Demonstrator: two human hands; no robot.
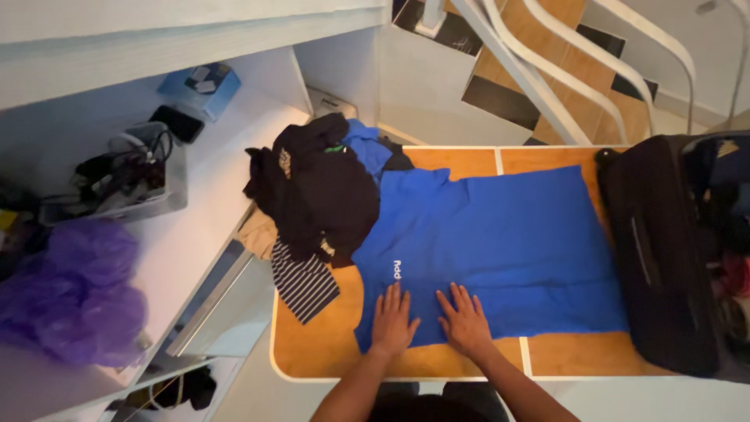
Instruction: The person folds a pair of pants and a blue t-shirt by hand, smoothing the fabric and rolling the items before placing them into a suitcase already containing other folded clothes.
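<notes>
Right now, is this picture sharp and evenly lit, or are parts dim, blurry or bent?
In the head view the light is dim and warm; the blue shirt and both flat hands, left hand and right hand, read fairly clearly, while the black clothes pile and open suitcase lose detail in shadow. The purple bag looks soft, and the edges bend with wide-angle distortion.

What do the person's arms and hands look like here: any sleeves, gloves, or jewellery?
Both forearms are bare up to the bottom edge of the picture; no sleeve shows. The left hand and right hand wear no gloves. No watch, bracelet or ring can be made out, though the dim light leaves small details on the fingers uncertain.
</notes>
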